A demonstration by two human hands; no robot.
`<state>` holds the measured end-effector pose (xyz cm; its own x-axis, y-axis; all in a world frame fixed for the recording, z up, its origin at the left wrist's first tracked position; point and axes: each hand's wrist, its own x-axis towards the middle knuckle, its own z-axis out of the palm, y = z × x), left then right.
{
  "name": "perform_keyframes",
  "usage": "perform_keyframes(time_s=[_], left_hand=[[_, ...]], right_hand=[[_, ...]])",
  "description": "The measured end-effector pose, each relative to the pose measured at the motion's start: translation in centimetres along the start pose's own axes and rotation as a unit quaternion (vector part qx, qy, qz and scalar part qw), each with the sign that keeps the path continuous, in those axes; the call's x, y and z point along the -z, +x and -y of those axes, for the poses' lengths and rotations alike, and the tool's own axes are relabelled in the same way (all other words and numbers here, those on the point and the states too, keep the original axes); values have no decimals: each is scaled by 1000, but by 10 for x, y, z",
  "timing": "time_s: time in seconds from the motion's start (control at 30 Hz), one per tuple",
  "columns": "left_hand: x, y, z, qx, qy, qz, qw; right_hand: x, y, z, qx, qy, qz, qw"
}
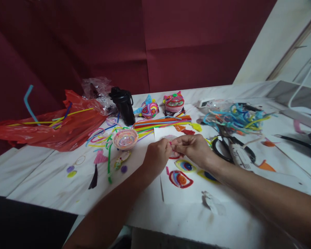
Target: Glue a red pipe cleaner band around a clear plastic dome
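Note:
My left hand point(158, 154) and my right hand point(194, 147) meet over a sheet of white paper point(181, 195), fingertips pinched together. Between them shows a bit of pink pipe cleaner point(170, 143), mostly covered by the fingers. A red-edged piece point(174, 157) is partly visible just under the hands. Nearer me on the paper lies an eye shape point(180, 179) of coiled pipe cleaner, red outside with an orange centre. Beside it is a yellow-rimmed eye shape with a blue middle point(186, 166). Another such shape point(207, 175) is partly hidden by my right forearm.
Left of the hands stand a pink patterned bowl point(116, 140) and a black bottle point(123, 107). Pipe cleaners point(163, 122) lie behind, near two decorated figures point(149, 109). Black-handled scissors point(221, 147) and a white glue gun point(239, 155) are on the right. A red plastic bag point(75, 128) spreads far left.

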<state>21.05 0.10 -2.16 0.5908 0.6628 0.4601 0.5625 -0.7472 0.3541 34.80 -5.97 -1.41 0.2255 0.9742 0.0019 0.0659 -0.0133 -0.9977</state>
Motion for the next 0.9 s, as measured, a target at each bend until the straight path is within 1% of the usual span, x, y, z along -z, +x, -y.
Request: perform_keyframes(time_s=[0.07,0.13,0.2,0.23,0.27,0.3,0.37,0.4,0.43,0.47,0.5,0.57,0.67,0.8,0.9], left_hand=[[0,0,-2,5,-7,-3,1000],[0,-1,-3,18,-40,1,999],[1,0,-4,50,-112,21,992],[1,0,-3,75,-164,40,983],[2,2,-3,105,-226,65,966],[3,4,-2,137,-292,93,942],[6,8,0,201,-407,137,880],[7,10,1,227,-447,150,852],[9,12,2,246,-473,159,831],[10,13,3,258,-488,165,817],[10,14,3,263,-496,170,810],[10,14,4,253,-503,177,807],[6,11,5,238,-495,169,818],[2,9,4,229,-456,146,847],[2,8,3,219,-420,143,869]], right_hand=[[0,0,-3,15,-13,-2,1000],[1,0,-5,33,-33,-7,999],[3,1,-3,39,-40,-5,998],[5,1,-1,33,-36,2,999],[6,1,2,21,-28,10,999],[8,2,6,5,-20,21,1000],[11,2,13,-21,-6,33,999],[13,2,15,-28,-3,35,999],[14,3,17,-31,-4,34,999],[16,3,18,-32,-8,31,999],[17,4,17,-33,-14,29,999],[19,5,15,-35,-28,33,998],[20,7,10,-35,-45,45,997],[21,9,3,-15,-87,65,994],[22,12,-2,5,-133,69,989]])
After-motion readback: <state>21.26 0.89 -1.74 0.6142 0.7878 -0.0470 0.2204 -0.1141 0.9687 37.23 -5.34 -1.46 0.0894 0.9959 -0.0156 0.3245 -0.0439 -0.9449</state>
